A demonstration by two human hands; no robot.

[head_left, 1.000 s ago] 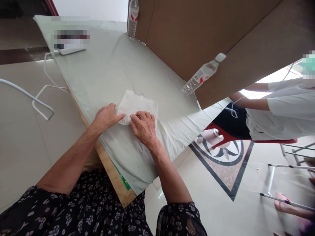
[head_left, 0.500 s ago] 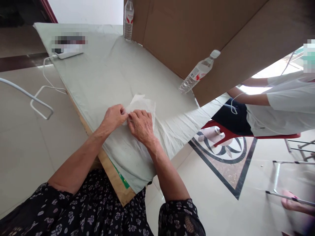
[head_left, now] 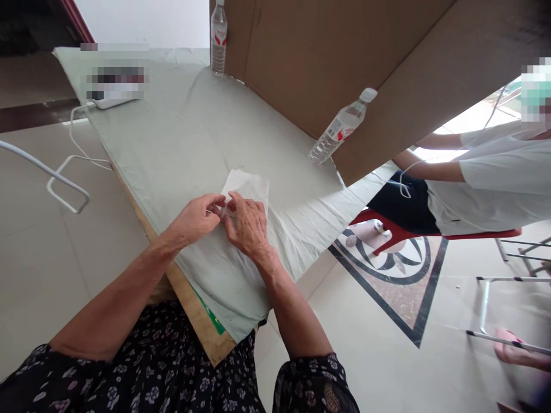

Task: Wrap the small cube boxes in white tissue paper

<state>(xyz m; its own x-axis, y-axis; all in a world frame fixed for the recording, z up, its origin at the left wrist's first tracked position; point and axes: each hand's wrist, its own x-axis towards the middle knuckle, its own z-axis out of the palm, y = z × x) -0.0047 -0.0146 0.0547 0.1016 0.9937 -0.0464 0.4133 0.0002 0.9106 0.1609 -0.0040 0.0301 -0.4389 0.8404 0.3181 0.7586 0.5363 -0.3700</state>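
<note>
A thin white tissue (head_left: pixel 247 184) lies on the cloth-covered table (head_left: pixel 172 132), its near part covered by my hands. My left hand (head_left: pixel 196 217) is closed in a pinch at the tissue's near left edge, thumb and forefinger gripping a bit of it. Close beside it, my right hand (head_left: pixel 247 226) rests over the tissue with fingers bent, pinching the same edge between thumb and fingertips. The fingertips of both hands almost meet. Exactly how the tissue is bunched between them is partly hidden.
Brown cardboard panels (head_left: pixel 310 63) stand across the table, with a tilted water bottle (head_left: pixel 342 127) and an upright bottle (head_left: pixel 219 40) against them. A white object with a cable (head_left: pixel 114 94) sits at far left. Another person (head_left: pixel 495 178) sits on a red stool at right.
My left fingers have loosened slightly and shifted along the tissue edge. The right thumb and forefinger have lifted into a pinch. The tissue's far edge looks flatter, and the view has shifted slightly.
</note>
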